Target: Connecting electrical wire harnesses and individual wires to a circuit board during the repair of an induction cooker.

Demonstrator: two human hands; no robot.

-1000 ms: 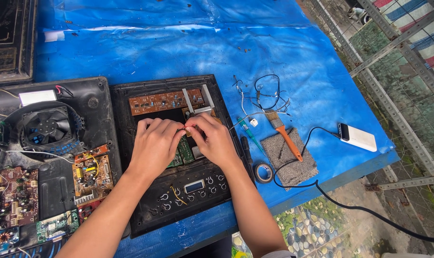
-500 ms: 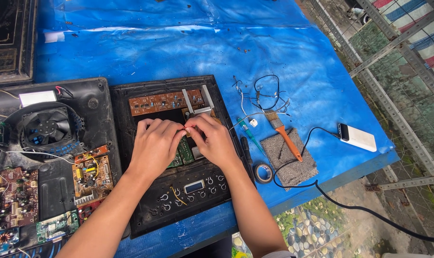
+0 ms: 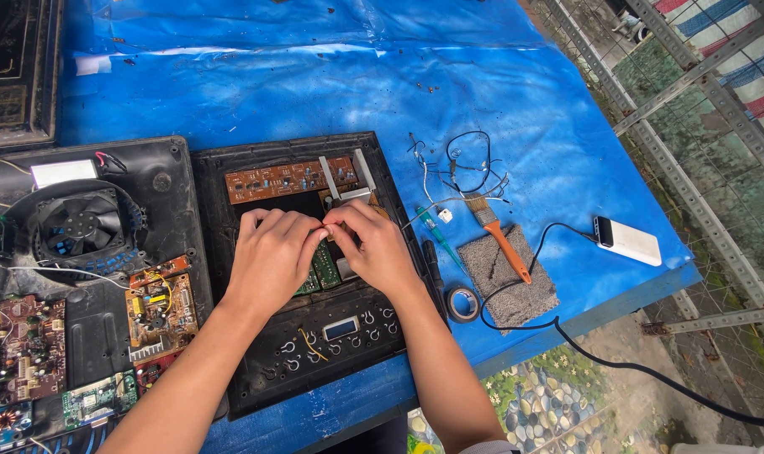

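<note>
My left hand (image 3: 272,256) and my right hand (image 3: 373,245) rest together over the middle of an upturned black appliance panel (image 3: 222,277). Their fingertips meet over a small green circuit board (image 3: 324,267) set in the panel, pinching something tiny that the fingers hide. A long brown circuit board (image 3: 285,180) lies along the panel's far side. A small display (image 3: 341,328) and several round button contacts sit on its near side.
To the left lies an open black base (image 3: 159,181) with a fan (image 3: 79,229) and several circuit boards (image 3: 159,307). On the blue tarp (image 3: 331,84) to the right are loose wires (image 3: 466,164), an orange-handled brush (image 3: 504,240) on a grey pad, a tape roll (image 3: 463,303), a white power bank (image 3: 627,241).
</note>
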